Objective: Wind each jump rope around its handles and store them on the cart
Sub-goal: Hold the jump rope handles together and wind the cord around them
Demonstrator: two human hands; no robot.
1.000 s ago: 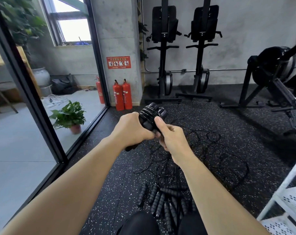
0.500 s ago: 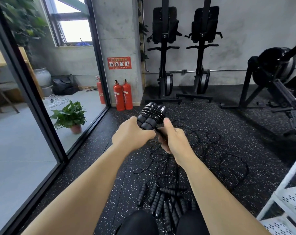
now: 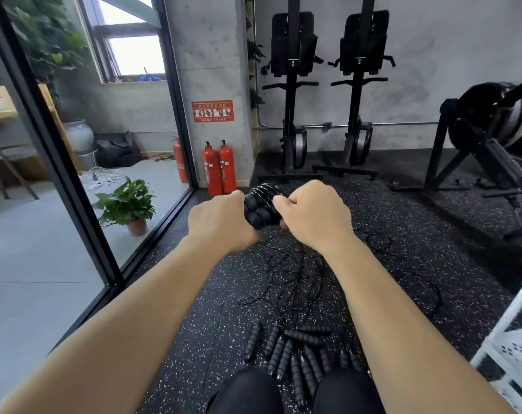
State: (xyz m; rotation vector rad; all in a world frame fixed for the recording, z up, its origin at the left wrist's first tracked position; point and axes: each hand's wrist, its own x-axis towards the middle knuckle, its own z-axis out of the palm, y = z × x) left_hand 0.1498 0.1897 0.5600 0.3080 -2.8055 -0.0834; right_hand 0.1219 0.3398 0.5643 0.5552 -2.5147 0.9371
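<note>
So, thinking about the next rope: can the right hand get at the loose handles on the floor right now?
Probably not yet: the right hand grips the wound bundle with the left hand. Nothing covers the handles below.

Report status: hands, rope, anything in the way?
Left hand and right hand both grip rope bundle. Bundle wound, midair, not yet on cart. Loose ropes, handles on floor below.
</note>
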